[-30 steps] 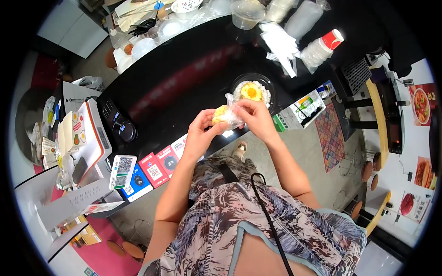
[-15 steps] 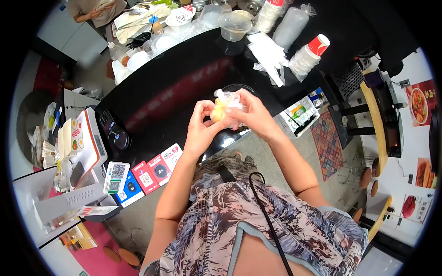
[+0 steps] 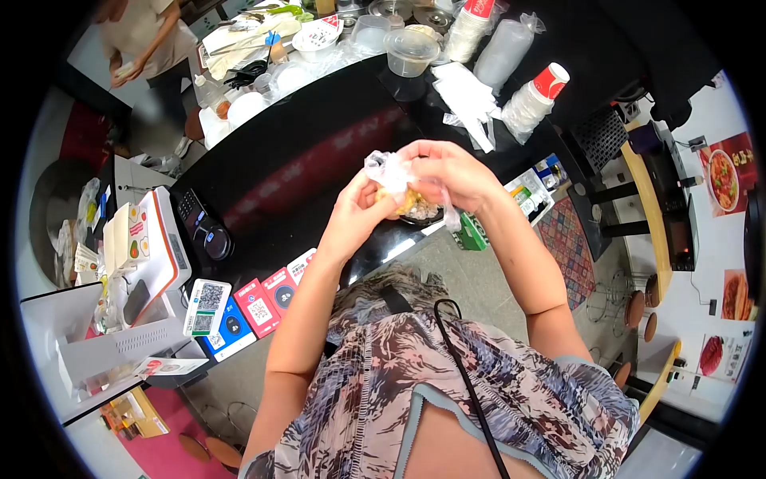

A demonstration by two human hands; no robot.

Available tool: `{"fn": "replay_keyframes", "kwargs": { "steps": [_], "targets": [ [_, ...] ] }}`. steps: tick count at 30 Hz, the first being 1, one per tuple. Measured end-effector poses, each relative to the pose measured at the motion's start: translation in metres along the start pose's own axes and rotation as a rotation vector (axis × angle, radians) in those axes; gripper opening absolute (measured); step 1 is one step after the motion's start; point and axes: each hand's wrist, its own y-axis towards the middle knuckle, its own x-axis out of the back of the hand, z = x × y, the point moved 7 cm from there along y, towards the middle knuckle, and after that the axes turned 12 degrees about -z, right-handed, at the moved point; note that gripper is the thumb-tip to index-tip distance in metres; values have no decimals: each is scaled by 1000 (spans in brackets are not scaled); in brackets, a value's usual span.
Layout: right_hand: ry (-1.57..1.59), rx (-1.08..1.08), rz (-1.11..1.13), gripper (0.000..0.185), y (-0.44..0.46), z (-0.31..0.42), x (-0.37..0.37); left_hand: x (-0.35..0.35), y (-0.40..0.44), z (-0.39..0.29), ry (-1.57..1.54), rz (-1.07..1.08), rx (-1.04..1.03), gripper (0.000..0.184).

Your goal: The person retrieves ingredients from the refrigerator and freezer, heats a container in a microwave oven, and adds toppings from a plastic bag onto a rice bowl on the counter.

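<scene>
Over the near edge of the black counter, both hands work at a small clear plastic bag (image 3: 386, 169) with yellow contents, whose kind I cannot make out. My left hand (image 3: 357, 217) grips the bag's left side between thumb and fingers. My right hand (image 3: 461, 177) is closed on its right side, and a loose flap of thin plastic hangs below those fingers. Just beneath the hands, a dark round dish (image 3: 423, 219) with pale bits in it is partly hidden.
A black counter (image 3: 271, 172) curves around me. White plastic bags (image 3: 465, 100), stacked cups (image 3: 531, 104) and a clear tub (image 3: 411, 54) stand at the back. A phone-like device (image 3: 209, 231) and payment code signs (image 3: 259, 307) are at left. Another person (image 3: 152, 40) stands beyond the counter.
My right hand has shifted right and pulled the plastic outward, so a loose flap now hangs down. The dark dish beneath shows more. The other person has moved left and nearer.
</scene>
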Motion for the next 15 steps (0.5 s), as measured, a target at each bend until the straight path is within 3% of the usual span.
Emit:
{"fn": "replay_keyframes", "kwargs": {
  "steps": [1,2,3,5,6,9,10,13,15],
  "targets": [
    [53,23,-43,14,3,4,1,2,3,-1,1,4,-1,36],
    [268,95,-62,30,10,11,2,7,5,8,-65,-1,132,35],
    [364,75,-4,31,6,23,7,9,5,18,-131,-6,269,34],
    [289,313,-254,33,-2,34,29,14,8,23,-162,-54,294,31],
    [97,390,-433,19,-5,30,38,16,7,26,-199,-83,335,31],
    [-433,483,-243,14,-10,-1,12,17,8,32,-194,-110,348,29],
    [-605,669,-312,13,-21,-1,-2,16,10,34,-152,-104,319,28],
    [-913,758,-497,17,-28,-3,-9,13,16,35,13,-149,229,26],
    [-882,680,-498,17,-25,-8,-3,8,17,32,29,-123,183,23]
  ]
}}
